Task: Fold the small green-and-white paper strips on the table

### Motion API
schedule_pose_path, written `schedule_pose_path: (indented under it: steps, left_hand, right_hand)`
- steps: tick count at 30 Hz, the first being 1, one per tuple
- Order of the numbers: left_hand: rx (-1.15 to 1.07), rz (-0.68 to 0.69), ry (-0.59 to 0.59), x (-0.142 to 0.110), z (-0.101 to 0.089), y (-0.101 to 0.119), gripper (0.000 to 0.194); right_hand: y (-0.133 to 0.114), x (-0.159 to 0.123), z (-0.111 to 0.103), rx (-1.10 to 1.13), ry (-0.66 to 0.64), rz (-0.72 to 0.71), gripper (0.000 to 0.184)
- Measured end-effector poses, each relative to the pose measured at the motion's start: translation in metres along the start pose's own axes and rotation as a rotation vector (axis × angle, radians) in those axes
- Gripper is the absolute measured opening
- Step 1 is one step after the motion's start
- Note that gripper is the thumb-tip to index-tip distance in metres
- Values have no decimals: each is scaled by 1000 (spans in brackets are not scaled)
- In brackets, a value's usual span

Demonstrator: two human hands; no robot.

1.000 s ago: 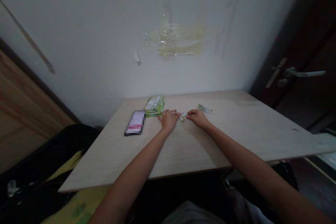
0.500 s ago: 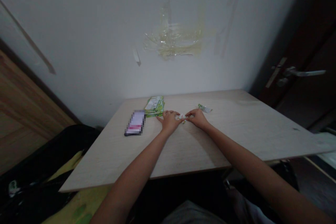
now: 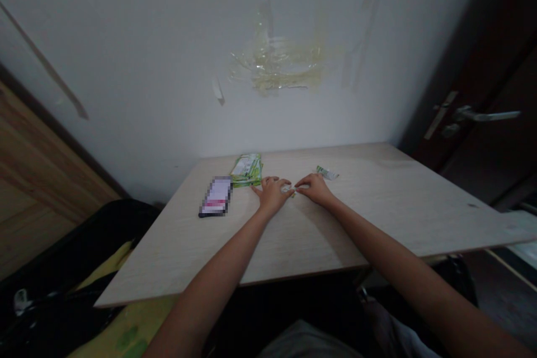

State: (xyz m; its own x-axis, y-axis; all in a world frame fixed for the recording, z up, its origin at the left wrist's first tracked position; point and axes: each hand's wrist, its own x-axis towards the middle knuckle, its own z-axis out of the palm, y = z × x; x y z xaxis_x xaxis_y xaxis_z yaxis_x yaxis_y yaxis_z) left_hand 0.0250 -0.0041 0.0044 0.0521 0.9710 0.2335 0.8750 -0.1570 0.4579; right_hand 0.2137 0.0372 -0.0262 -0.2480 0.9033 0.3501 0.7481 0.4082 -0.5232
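A small white, crumpled piece (image 3: 287, 187) with a yellowish-green spot lies between my hands on the table; its kind is too small to make out. My left hand (image 3: 272, 193) rests on the tabletop and holds the left side of the piece between thumb and fingers, its other fingers bent. My right hand (image 3: 315, 187) pinches at the right edge of the piece with thumb and fingertips. Just beyond my right hand lies a green and white torn wrapper strip (image 3: 327, 173). Left of my left hand is a stack of green and white packets (image 3: 246, 170).
A phone (image 3: 216, 197) with a blurred screen lies left of the packets. The pale wooden table (image 3: 201, 257) meets a wall (image 3: 168, 67) marked with old tape. At the right is a dark door with a metal handle (image 3: 486, 117). A black bag (image 3: 104, 235) stands left of the table.
The white piece shows less between my hands and looks flatter. My right fingertips have shifted very slightly; the other things lie as before.
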Motion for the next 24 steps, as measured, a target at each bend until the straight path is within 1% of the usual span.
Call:
schedule_pose_path:
  steps: [6,11,15,20,24]
  left_hand:
    - [27,59,36,-3,1,1,21]
    - [49,93,51,-4,1,1,20]
    - [82,128,74,-4,2,0,16]
    - [100,149,73,-3,3,-3,16]
    - [149,147,45,-2,4,-4,18]
  right_hand:
    - [-1,-1,-4,30,-16,14,20]
    - [-4,-1,-7,24,-23,7,17]
    - [-6,-2,-7,-4,-38,4,18]
    - [-7,-3,-6,3,-28,10,17]
    - [-6,-3,-6,17,-24,17,17]
